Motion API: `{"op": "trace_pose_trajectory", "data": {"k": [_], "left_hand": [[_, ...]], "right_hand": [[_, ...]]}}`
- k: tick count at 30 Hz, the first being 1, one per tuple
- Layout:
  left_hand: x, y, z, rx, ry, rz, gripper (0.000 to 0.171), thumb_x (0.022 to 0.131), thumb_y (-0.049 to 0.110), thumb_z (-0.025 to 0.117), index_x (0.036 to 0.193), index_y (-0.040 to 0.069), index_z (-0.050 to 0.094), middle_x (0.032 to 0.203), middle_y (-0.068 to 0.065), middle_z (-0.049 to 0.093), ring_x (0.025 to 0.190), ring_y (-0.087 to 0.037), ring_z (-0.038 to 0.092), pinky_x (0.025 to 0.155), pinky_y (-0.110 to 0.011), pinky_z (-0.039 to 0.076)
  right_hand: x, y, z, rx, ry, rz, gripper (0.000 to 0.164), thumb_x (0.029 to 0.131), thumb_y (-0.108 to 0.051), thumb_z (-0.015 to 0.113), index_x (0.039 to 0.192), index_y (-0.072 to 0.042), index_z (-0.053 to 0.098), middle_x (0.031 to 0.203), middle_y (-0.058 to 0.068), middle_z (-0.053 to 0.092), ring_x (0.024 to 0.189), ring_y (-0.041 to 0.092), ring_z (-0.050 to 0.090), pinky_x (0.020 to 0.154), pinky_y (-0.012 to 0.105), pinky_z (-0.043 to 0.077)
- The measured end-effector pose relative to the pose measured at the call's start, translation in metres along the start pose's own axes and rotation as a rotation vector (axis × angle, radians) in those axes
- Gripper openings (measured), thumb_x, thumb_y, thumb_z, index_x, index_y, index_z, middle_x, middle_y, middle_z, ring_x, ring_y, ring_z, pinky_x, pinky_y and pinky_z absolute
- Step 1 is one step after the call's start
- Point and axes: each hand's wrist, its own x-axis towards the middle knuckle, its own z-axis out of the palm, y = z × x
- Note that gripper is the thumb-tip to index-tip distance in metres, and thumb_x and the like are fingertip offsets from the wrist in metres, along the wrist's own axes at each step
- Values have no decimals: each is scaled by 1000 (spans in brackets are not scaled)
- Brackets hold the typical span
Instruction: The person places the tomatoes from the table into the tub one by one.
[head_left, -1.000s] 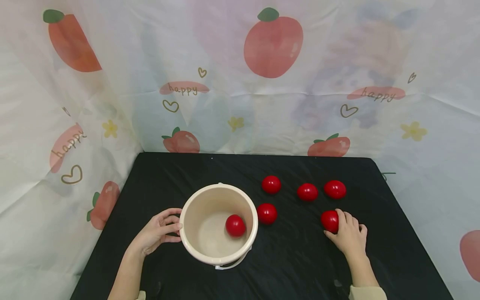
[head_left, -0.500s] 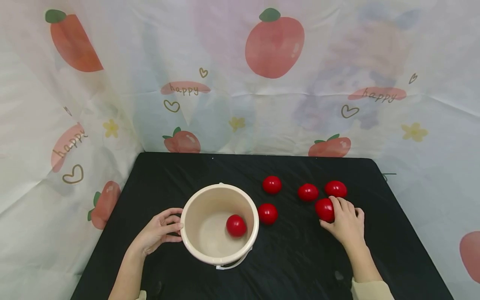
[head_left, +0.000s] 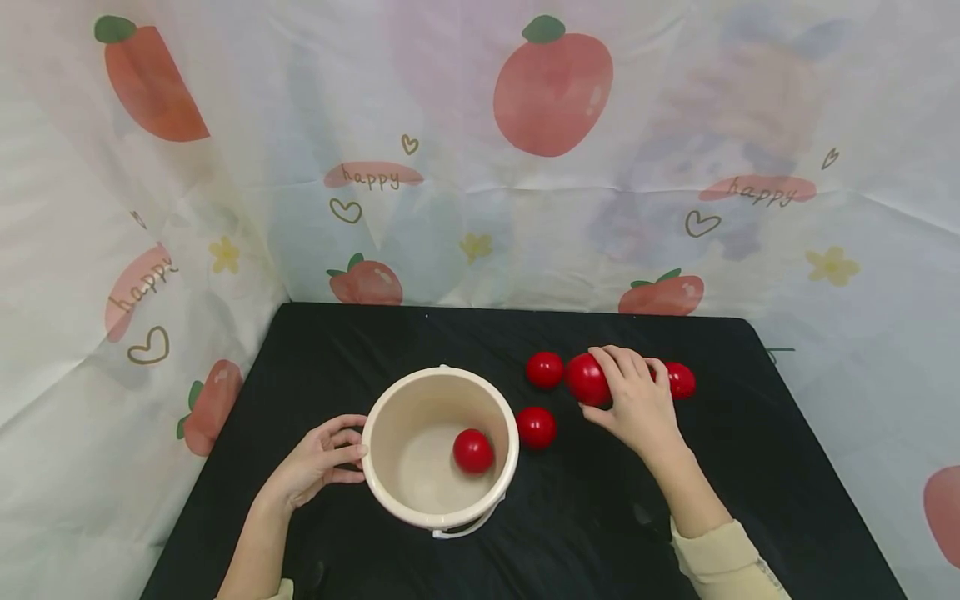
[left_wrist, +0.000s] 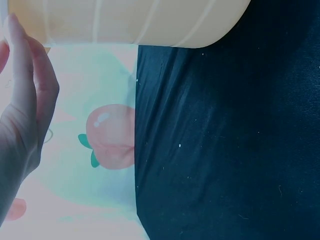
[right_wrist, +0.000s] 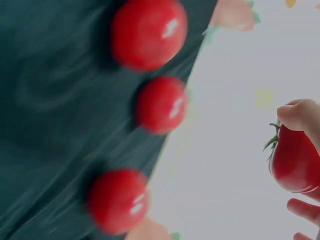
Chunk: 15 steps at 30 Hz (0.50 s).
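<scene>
My right hand [head_left: 636,404] holds a red tomato [head_left: 587,379] above the right half of the table, thumb and fingers curled around it. The right wrist view shows a green stem on this held tomato [right_wrist: 295,162]. My left hand [head_left: 318,461] touches the left side of a cream bucket [head_left: 397,400], its fingertips at the rim and outer wall. One tomato [head_left: 473,452] lies inside the bucket. To its right are a tomato [head_left: 536,427] close by the rim and another tomato [head_left: 544,370] farther back. A tomato [head_left: 681,380] shows partly behind my right hand.
A black cloth [head_left: 585,517] covers the table. The bucket's white handle [head_left: 465,530] hangs down at its front. A pale printed curtain [head_left: 450,100] stands behind the table and along its left side.
My right hand has carried the tomato from the right side of the table up and leftward, and now covers a tomato behind it. The left hand and the bucket stay in place.
</scene>
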Motion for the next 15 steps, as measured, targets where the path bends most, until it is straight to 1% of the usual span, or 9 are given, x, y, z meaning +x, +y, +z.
{"op": "trace_pose_trajectory", "data": {"k": [3, 8, 10, 15], "left_hand": [[0, 1, 0, -2, 0, -1, 54, 86, 3, 60, 130, -10, 31, 88, -3, 59, 75, -13, 62, 71, -38, 55], [0, 1, 0, -3, 1, -4, 54, 86, 4, 60, 130, -10, 30, 88, -3, 59, 75, -13, 62, 71, -38, 55], [0, 1, 0, -3, 2, -7, 55, 86, 4, 60, 130, -10, 30, 88, -3, 59, 76, -13, 62, 71, -39, 55], [1, -1, 0, -3, 1, -8, 55, 86, 4, 60, 130, -9, 30, 88, -3, 59, 76, -13, 61, 71, -39, 55]], "right_hand": [[15, -18, -2, 19, 1, -54, 78, 55, -32, 83, 123, -11, 50, 118, 13, 51, 108, 31, 46, 88, 52, 34], [36, -51, -1, 63, -28, -131, 78, 59, -35, 81, 126, -13, 48, 121, 11, 50, 112, 28, 44, 90, 51, 34], [42, -63, 1, 79, -42, -168, 79, 58, -37, 81, 126, -14, 47, 122, 10, 50, 113, 27, 43, 91, 51, 34], [51, -92, 10, 125, -73, -252, 85, 53, -38, 85, 126, -14, 47, 122, 8, 50, 114, 25, 43, 93, 48, 35]]}}
